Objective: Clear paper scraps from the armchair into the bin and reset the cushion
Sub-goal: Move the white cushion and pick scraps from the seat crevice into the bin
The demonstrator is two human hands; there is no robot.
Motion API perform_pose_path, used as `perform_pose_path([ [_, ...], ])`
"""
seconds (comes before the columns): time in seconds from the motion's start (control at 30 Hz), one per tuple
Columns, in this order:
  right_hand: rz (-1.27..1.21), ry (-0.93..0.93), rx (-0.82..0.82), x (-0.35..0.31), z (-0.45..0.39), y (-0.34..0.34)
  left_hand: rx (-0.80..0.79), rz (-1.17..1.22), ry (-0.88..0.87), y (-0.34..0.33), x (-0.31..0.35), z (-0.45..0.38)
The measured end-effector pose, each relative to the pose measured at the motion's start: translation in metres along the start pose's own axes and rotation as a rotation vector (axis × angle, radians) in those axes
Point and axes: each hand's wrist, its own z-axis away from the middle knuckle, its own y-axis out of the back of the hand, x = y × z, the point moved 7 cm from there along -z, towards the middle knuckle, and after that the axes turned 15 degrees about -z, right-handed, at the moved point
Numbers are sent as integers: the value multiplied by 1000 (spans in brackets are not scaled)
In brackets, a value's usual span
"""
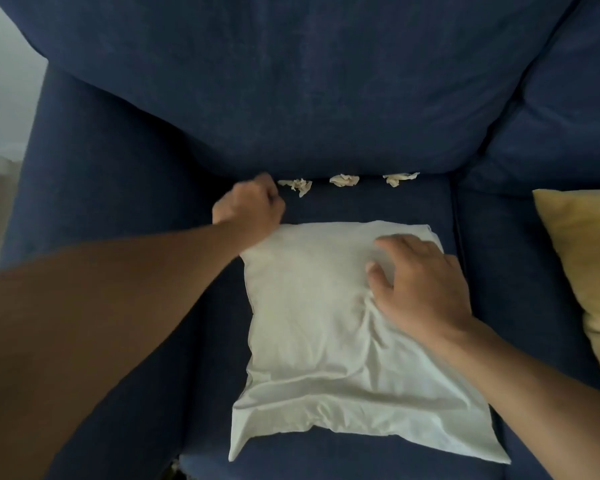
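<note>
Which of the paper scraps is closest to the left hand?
The leftmost paper scrap, just beside the closed left hand; the other two lie farther right along the seat's back crease.

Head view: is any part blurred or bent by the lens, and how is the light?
Head view: left hand slightly motion-blurred, closed beside the paper scraps; right hand and white cushion sharp; wide-angle bends the armchair edges; light dim and soft, no glare.
</note>
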Motion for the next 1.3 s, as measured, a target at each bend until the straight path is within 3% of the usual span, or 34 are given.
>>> perform_pose_path([
  [0.07,-67,4,52,-9,-12,5,-57,-6,71,-9,-10,-25],
  [0.23,-175,28,96,-29,-32,13,-180,-235,20,-40,-10,-54],
  [0.5,-207,3,58,-35,-63,2,-303,-226,-57,-80,-15,-90],
  [0.7,-211,-38,2,-50,-104,-23,-132,-103,-98,-63,-35,-81],
  [0.83,-342,-147,-19,-61,-145,-56,29,131,-73,-40,-46,-61],
  [1.07,-362,-381,-94,-70,-193,-119,70,344,-32,-31,-56,-42],
  [1.3,-363,-481,-31,-65,-213,-147,98,364,-12,-28,-66,-24],
])
